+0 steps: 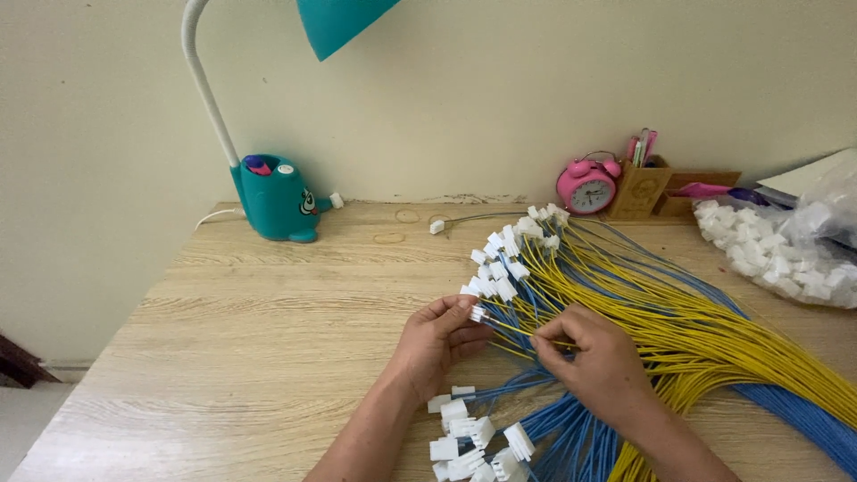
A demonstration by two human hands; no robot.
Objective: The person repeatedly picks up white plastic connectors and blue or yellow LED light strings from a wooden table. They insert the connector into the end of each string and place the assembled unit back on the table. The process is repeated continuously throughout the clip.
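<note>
both hands are mid-frame, low of centre. left hand pinches a small white connector between thumb and fingertips, and right hand is closed on a thin yellow wire that runs into that connector, so the two hands are close together with the wire stretched between them.

just above them, fanning from the centre toward the upper right, there's a whole spread of yellow and blue wires already fitted with white connectors. another finished cluster with blue wires sits at the bottom edge, between the forearms. the big wire bundle sweeps off to the lower right.

my read: plenty is done, but the bag of loose white connectors at the right edge looks well stocked, so probably a good bit is left. can't tell how many wire ends are bare.

teal desk lamp upper left, pink alarm clock and wooden pen holder at the back of the wooden desk.
</note>
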